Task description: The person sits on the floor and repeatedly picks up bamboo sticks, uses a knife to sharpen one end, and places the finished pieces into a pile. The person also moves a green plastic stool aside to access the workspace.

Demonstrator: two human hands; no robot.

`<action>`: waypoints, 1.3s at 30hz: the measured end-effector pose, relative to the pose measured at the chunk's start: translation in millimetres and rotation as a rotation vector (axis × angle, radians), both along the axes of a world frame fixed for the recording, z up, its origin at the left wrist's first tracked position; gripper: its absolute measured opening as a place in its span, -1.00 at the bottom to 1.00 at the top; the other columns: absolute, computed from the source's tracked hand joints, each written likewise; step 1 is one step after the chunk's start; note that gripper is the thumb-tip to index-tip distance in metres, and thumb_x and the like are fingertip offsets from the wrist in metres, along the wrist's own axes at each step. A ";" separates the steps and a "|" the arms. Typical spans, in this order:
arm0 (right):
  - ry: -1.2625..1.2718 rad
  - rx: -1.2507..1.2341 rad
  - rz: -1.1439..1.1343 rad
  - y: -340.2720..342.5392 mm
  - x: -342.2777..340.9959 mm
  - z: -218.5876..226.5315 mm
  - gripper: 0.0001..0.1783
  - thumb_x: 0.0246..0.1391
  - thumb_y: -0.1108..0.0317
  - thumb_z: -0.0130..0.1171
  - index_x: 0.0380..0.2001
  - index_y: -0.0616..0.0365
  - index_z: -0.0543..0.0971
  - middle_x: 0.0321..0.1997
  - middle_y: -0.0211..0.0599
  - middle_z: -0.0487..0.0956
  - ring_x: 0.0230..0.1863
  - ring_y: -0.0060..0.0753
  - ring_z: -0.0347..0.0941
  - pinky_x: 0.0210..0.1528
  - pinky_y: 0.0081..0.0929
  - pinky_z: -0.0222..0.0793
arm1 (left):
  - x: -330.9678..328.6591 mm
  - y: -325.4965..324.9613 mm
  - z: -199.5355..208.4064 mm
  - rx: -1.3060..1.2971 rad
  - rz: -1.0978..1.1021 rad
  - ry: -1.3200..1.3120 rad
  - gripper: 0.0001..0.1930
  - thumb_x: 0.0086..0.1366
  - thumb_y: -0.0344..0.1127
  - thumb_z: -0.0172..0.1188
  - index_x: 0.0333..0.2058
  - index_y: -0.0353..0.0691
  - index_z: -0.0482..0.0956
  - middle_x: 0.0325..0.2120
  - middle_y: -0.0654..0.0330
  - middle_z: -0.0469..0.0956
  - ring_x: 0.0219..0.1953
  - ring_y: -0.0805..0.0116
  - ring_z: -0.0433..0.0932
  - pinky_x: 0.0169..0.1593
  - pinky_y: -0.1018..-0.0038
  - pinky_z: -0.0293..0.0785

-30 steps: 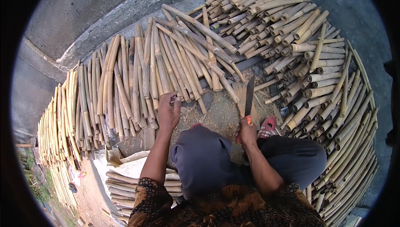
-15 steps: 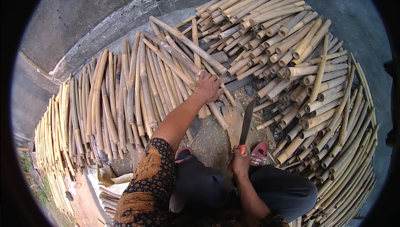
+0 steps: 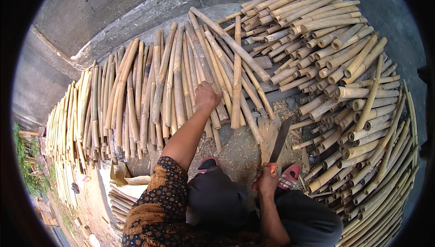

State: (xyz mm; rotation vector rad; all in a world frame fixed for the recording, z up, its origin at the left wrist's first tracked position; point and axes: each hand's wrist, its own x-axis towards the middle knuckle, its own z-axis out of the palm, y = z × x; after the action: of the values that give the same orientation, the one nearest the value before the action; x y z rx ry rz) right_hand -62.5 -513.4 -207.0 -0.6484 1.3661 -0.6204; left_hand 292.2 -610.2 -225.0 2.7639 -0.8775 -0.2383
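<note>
My left hand (image 3: 207,97) is closed around a weathered bamboo pole (image 3: 200,57) in the row of poles in front of me. Its fingertips are partly hidden. Just right of that hand a pale bamboo pole (image 3: 237,72) lies nearly straight away from me, with a long slanting pole (image 3: 231,43) crossing its far part. Low in the view, between my knees, my right hand (image 3: 267,181) grips a machete (image 3: 280,142) by its red-orange handle. The dark blade points up and away, over the ground, apart from the poles.
A big heap of cut bamboo (image 3: 358,92) curves along my right side. More poles (image 3: 97,106) lie in a row on the left. A concrete wall (image 3: 113,11) bounds the far side. A pale sack (image 3: 122,176) and bundled sticks (image 3: 120,204) lie lower left. Pink sandals (image 3: 290,174) are on my feet.
My left hand has drawn left and is on a pole that now lies steeper, more in line with the row. The machete stays in my right hand. The whole view has shifted.
</note>
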 end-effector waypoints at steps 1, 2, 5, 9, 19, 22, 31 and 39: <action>-0.003 0.008 0.002 0.7 -0.2 -1.2 -0.85 0.27 0.31 0.04 -0.34 0.15 0.44 -0.65 -0.36 0.42 -0.77 -0.40 0.38 -0.77 -0.41 0.25 | 2.9 -0.2 -1.1 -0.041 0.025 0.063 -0.22 0.14 0.01 0.48 0.10 -0.48 0.34 0.05 -0.13 0.44 0.07 -0.05 0.49 0.13 0.24 0.49; 0.000 -0.019 0.006 1.6 -0.1 -2.9 -0.83 0.27 0.28 0.05 -0.34 0.14 0.43 -0.66 -0.36 0.41 -0.77 -0.39 0.39 -0.79 -0.40 0.25 | 6.5 0.1 -1.6 -0.084 0.050 0.125 -0.23 0.13 0.01 0.48 0.07 -0.48 0.36 0.03 -0.15 0.45 0.03 -0.05 0.52 0.07 0.24 0.54; -0.003 -0.059 0.009 4.3 -1.0 -9.8 -0.80 0.26 0.23 0.08 -0.33 0.13 0.44 -0.67 -0.37 0.41 -0.76 -0.38 0.40 -0.81 -0.37 0.26 | 23.8 7.7 -4.1 -0.334 0.073 0.314 -0.34 0.19 -0.09 0.40 0.06 -0.53 0.45 -0.15 -0.15 0.60 -0.15 -0.02 0.64 -0.02 0.22 0.61; 0.009 -0.065 0.035 6.2 -4.4 -16.5 -0.80 0.26 0.24 0.09 -0.35 0.12 0.44 -0.66 -0.37 0.41 -0.76 -0.38 0.40 -0.80 -0.37 0.28 | 60.7 36.9 -13.8 -0.881 0.305 1.165 -0.54 0.21 -0.21 0.29 -0.06 -0.50 0.56 -0.23 -0.10 0.63 -0.14 0.01 0.64 -0.01 0.23 0.59; 0.064 -0.018 0.078 4.6 3.5 -9.4 -0.75 0.29 0.23 0.08 -0.45 0.10 0.40 -0.67 -0.37 0.41 -0.77 -0.38 0.40 -0.78 -0.38 0.27 | 68.8 3.2 21.0 -0.709 -0.030 0.102 -0.53 0.32 -0.18 0.21 0.08 -0.41 0.53 -0.09 -0.25 0.60 -0.02 -0.06 0.61 0.00 0.20 0.53; 0.069 -0.014 0.078 3.6 5.8 -9.5 -0.74 0.27 0.21 0.11 -0.45 0.11 0.41 -0.69 -0.38 0.40 -0.76 -0.39 0.40 -0.78 -0.37 0.26 | 24.7 -62.0 30.3 -0.616 -0.124 0.637 -0.50 0.38 -0.11 0.21 0.12 -0.41 0.51 0.02 -0.22 0.55 0.06 0.03 0.58 -0.03 0.23 0.57; 0.179 -0.090 0.090 -0.9 -10.1 -33.2 -0.78 0.26 0.21 0.16 -0.40 0.06 0.43 -0.67 -0.44 0.42 -0.76 -0.47 0.36 -0.68 -0.44 0.28 | -60.5 -195.5 -34.6 -0.849 0.185 1.599 -0.25 0.38 0.09 0.28 0.34 -0.26 0.26 0.30 -0.09 0.31 0.24 0.04 0.43 0.21 0.05 0.49; 0.058 -0.017 -0.017 -5.3 -16.4 -10.6 -0.83 0.28 0.30 0.10 -0.38 0.11 0.44 -0.72 -0.44 0.38 -0.80 -0.49 0.30 -0.75 -0.44 0.16 | -52.8 -86.2 25.8 -1.132 0.199 1.774 -0.84 0.31 -0.27 0.18 -0.28 -0.21 0.43 -0.42 0.16 0.51 -0.38 0.29 0.57 -0.22 0.24 0.66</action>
State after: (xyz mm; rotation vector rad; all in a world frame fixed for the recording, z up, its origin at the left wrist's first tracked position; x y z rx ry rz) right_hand -78.9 -518.7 -217.6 -0.6734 1.4234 -0.6313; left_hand 239.4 -696.5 -199.1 0.8278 -0.0512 -1.2819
